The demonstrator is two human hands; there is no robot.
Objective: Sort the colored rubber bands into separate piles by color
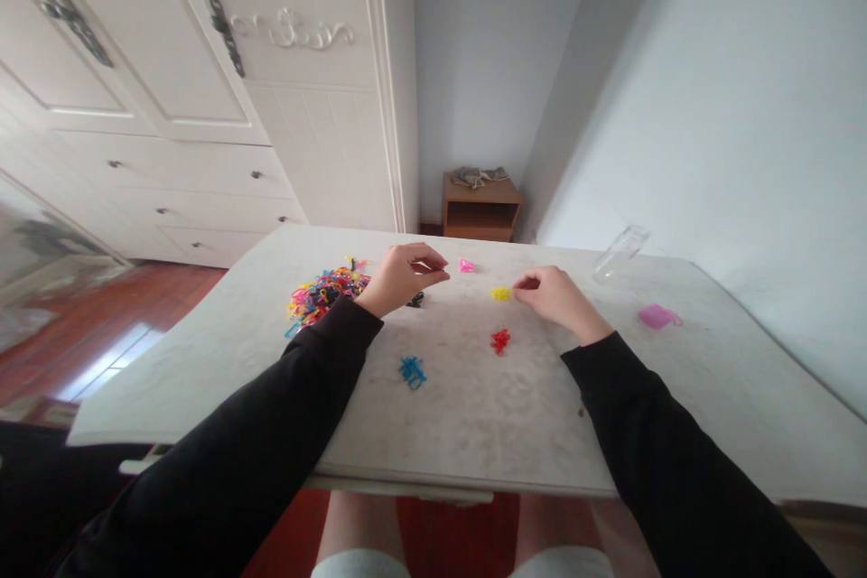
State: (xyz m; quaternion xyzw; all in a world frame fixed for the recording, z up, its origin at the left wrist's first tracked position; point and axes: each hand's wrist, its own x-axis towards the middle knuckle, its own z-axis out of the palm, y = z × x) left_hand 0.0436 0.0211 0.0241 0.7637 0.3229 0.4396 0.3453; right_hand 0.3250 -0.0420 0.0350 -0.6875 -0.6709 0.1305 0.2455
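My left hand (407, 275) hovers over the table between a mixed heap of small coloured rubber bands (325, 293) and a small pink pile (467, 265). Its thumb and fingertips come together in a pinch; whatever they may hold is too small to make out. Partly behind that hand lies a small black pile (415, 299). At the yellow pile of rubber bands (499, 293), my right hand (552, 296) has its fingertips pinched at the right edge. Nearer to me are a red pile (499, 341) and a blue pile (413, 372).
A clear plastic container (619, 255) leans near the table's back right, by the wall. Right of my right hand lies a pink pouch-like item (658, 316). Beyond the white table (461, 433) stand a white wardrobe (325, 126) and a small brown cabinet (482, 194).
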